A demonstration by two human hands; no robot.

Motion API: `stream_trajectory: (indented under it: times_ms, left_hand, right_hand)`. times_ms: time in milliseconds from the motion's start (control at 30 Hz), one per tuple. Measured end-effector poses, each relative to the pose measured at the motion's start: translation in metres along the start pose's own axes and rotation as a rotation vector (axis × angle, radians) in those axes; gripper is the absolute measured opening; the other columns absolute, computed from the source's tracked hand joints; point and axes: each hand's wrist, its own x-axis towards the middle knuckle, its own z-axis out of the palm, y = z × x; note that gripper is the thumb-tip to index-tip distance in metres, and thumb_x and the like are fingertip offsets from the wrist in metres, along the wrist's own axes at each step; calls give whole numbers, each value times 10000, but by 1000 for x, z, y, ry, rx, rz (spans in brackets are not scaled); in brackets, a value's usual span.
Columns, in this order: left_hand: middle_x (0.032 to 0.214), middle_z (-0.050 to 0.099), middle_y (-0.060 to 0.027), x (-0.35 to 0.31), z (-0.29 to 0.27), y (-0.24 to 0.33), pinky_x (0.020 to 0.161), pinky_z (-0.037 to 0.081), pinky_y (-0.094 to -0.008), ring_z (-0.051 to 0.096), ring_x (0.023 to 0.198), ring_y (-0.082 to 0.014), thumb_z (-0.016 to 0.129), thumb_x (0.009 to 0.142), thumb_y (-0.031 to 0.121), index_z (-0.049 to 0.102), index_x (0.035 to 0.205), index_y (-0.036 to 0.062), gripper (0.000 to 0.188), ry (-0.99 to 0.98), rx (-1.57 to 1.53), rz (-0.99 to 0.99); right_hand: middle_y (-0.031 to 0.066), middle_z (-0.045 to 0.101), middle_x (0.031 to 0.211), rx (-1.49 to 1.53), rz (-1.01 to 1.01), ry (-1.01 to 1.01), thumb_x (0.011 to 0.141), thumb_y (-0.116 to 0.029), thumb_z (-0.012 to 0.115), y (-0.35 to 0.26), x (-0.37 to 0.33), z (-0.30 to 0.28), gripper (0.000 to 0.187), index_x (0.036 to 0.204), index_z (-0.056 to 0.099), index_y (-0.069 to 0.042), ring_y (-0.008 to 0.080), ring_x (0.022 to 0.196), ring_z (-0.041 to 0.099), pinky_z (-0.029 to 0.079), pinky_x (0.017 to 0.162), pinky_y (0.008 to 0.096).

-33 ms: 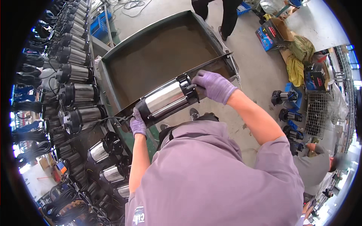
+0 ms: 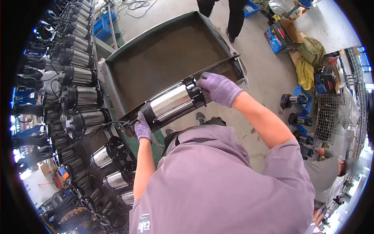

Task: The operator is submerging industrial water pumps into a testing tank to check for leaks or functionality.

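One left hand (image 2: pixel 143 128), one right hand (image 2: pixel 220 89) and one steel-cased motor (image 2: pixel 170 100) are counted. One shallow tank (image 2: pixel 163 56), one wrench (image 2: pixel 233 51), one wire grid (image 2: pixel 326 121) and two printed boxes (image 2: pixel 277 39) are seen. Four right-side motors (image 2: pixel 300 119) and three lower-left motors (image 2: pixel 103 156) are found; the crowded rows of motors (image 2: pixel 80 57) cannot be counted.

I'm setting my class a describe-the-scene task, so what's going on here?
A person is handling a silver-and-black cylindrical unit. The gloved left hand is at its left end, the gloved right hand at its right end. The unit lies at a slant along the near side of a wide metal tank. Similar units sit in rows to the left.
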Motion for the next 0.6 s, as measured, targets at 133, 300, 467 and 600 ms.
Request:
stream_trajectory:
  times_ms: [133,300,467,600]
  left_hand:
    - [1006,709,-309,1,0,4,886,484,-473,655,935,-412,387,937,830,664,1083,-175,1052,-1,-11,44]
    - [1070,693,-346,6,2,-4,920,482,-478,652,999,-465,394,949,809,649,1115,-179,1034,-13,0,29]
    - [1104,634,-427,6,1,-4,959,457,-526,596,1107,-556,361,960,798,642,1077,-202,1045,-19,51,117]
    - [1067,666,-390,3,2,-5,940,464,-536,608,1082,-548,372,941,819,680,1025,-148,1018,24,44,53]
  right_hand:
    - [205,663,1030,-262,-36,-202,879,-85,629,-16,29,-2,108,936,694,-20,383,1002,690,574,863,456]
    - [198,715,990,-404,-170,-223,865,-79,625,-24,45,9,147,929,741,-17,358,976,714,590,853,447]
    - [113,692,1079,-613,-259,-419,845,-181,667,-55,61,24,198,968,799,-99,276,1073,654,537,897,386]
    - [183,699,1202,-325,-17,-532,905,-119,617,-64,78,7,243,1080,760,-31,363,1135,671,549,959,443]
